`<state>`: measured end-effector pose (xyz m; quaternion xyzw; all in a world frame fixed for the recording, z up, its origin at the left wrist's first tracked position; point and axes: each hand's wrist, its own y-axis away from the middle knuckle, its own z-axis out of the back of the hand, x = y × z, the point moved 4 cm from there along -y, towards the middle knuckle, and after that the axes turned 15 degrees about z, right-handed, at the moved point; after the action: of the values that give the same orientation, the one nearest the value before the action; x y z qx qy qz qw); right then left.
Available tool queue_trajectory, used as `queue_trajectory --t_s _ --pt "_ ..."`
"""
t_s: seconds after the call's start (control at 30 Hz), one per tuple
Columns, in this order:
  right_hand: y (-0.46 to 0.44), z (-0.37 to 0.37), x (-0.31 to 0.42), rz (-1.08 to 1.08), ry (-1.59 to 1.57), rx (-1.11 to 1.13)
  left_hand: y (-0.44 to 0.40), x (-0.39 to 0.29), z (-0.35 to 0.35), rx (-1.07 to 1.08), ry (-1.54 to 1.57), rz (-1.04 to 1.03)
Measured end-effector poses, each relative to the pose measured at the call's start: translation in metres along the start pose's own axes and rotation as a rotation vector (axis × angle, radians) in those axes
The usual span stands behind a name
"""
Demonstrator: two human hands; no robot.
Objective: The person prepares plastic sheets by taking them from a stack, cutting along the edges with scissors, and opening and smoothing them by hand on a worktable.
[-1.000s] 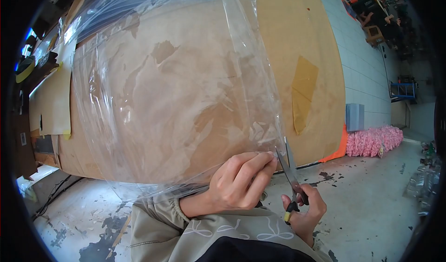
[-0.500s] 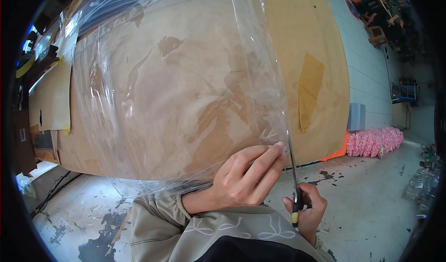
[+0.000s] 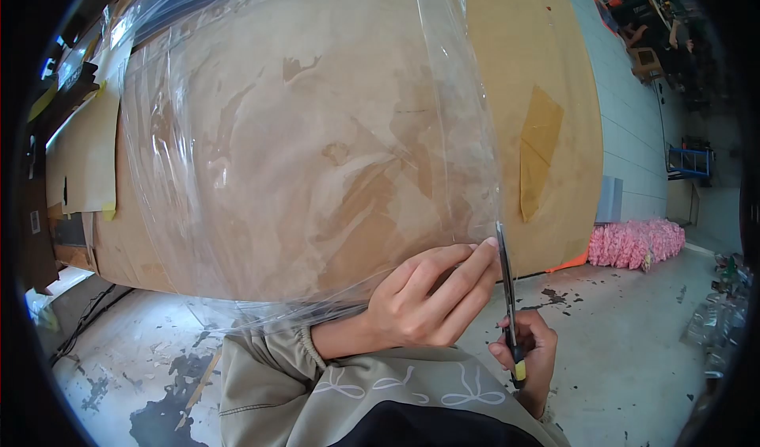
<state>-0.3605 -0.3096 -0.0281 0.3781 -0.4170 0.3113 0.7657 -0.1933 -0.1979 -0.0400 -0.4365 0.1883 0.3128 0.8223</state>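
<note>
A clear plastic sheet (image 3: 237, 154) lies wrinkled over a cardboard-covered table, its near edge hanging over the side toward me. My left hand (image 3: 431, 296) is closed at the sheet's right near corner, thumb and fingers pinching the plastic. Just right of those fingertips stand the long metal blades of a pair of scissors (image 3: 507, 285), pointing away from me along the sheet's right edge. My right hand (image 3: 530, 356) grips their dark handle, which has a yellow band. The blades look nearly together.
Brown cardboard (image 3: 538, 43) covers the table, with a strip of tan tape (image 3: 541, 154) on it. A pink bundle (image 3: 637, 243) lies on the floor at the right, near a blue-framed stand (image 3: 689, 162). Clear plastic items (image 3: 716, 320) sit at the far right. Cables (image 3: 83, 324) run at lower left.
The scissors have shifted slightly right and their blades appear closer together. The sheet and my left hand also sit a little further right in view; the left hand keeps its pinch.
</note>
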Motion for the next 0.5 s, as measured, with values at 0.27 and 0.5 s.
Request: queue_trajectory --t_s 0.27,0.5 --pt "0.0013 -0.0024 0.0013 -0.017 -0.056 -0.016 -0.0003 -0.0005 -0.0001 -0.019 -0.003 0.009" --pt "0.001 0.0002 -0.0032 0.011 -0.02 0.022 0.001 0.0 -0.0007 -0.026 -0.009 0.013"
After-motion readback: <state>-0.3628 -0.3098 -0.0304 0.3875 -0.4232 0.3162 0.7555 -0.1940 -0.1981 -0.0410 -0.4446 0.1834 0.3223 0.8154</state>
